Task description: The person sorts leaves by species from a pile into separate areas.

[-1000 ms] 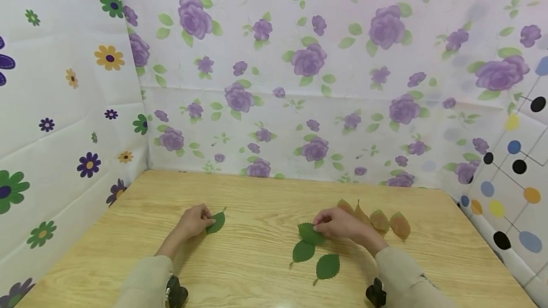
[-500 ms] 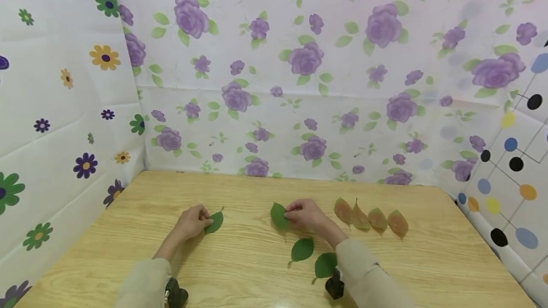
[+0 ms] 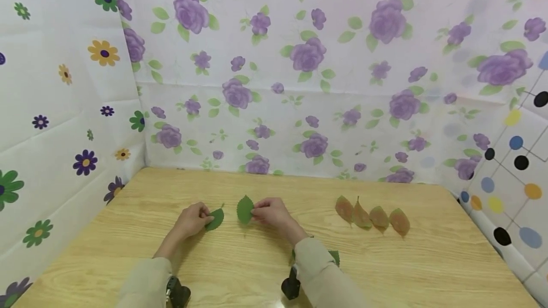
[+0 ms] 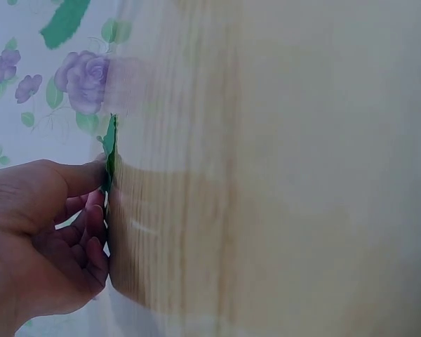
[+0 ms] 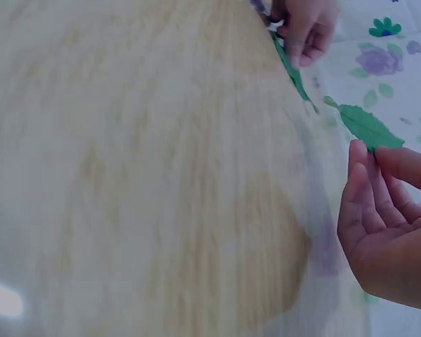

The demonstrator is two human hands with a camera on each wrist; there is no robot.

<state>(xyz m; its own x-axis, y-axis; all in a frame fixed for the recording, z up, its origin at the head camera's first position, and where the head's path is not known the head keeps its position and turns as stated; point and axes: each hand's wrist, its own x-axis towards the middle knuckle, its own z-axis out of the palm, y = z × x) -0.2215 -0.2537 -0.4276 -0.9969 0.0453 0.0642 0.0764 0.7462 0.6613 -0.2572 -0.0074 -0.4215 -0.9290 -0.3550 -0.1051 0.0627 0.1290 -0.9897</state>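
Note:
My left hand (image 3: pixel 191 220) pinches a green leaf (image 3: pixel 216 219) at the left of the table, its thumb over the leaf's near edge. The leaf shows edge-on at the fingertips (image 4: pixel 96 174) in the left wrist view. My right hand (image 3: pixel 274 213) holds a second green leaf (image 3: pixel 245 209) by its side between thumb and finger, just right of the first one. This leaf (image 5: pixel 370 128) is raised above the wood in the right wrist view, tilted. Another green leaf (image 3: pixel 335 256) lies partly hidden under my right sleeve, a sliver of green beside it.
Several reddish-green leaves (image 3: pixel 361 216) lie in a row at the back right of the wooden table (image 3: pixel 428 260). Flowered cloth (image 3: pixel 274 122) hangs behind the table, with patterned sheets at both sides. A black device (image 3: pixel 291 284) sits on my right wrist.
My right hand has picked up a green leaf from the loose ones at the middle right and carried it left, close to my left hand. The left hand stays in place.

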